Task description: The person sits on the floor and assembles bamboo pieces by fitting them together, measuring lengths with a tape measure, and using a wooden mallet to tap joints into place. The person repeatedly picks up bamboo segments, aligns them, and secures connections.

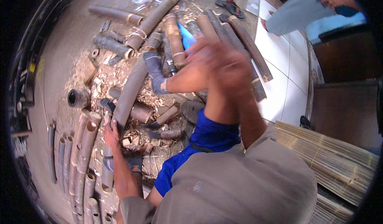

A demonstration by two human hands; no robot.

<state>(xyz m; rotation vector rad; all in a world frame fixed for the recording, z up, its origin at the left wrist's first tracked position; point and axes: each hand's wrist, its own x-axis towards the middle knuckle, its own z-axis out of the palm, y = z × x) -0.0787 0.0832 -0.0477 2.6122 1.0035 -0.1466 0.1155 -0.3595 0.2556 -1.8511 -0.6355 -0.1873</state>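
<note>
A long thick bamboo pole (128, 89) slants from the far top down past my left side. My left hand (112, 134) is closed around its near part, with the thumb along the side. My right hand (219, 58) is raised in front of my bent right knee and smeared by motion, so its fingers and anything in them cannot be made out. My right foot, in a dark sock (154, 72), presses beside the pole. Just beyond my left hand lies a small dark object (107, 104) of unclear kind.
Wood chips (105, 86) cover the floor around cut bamboo pieces (165, 114). Bamboo tubes with holes (85, 144) stand at left. More thick lengths (245, 44) lie ahead on the right, near white tiles (279, 56). Another person's leg (297, 10) is at far right, above slatted bamboo (327, 156).
</note>
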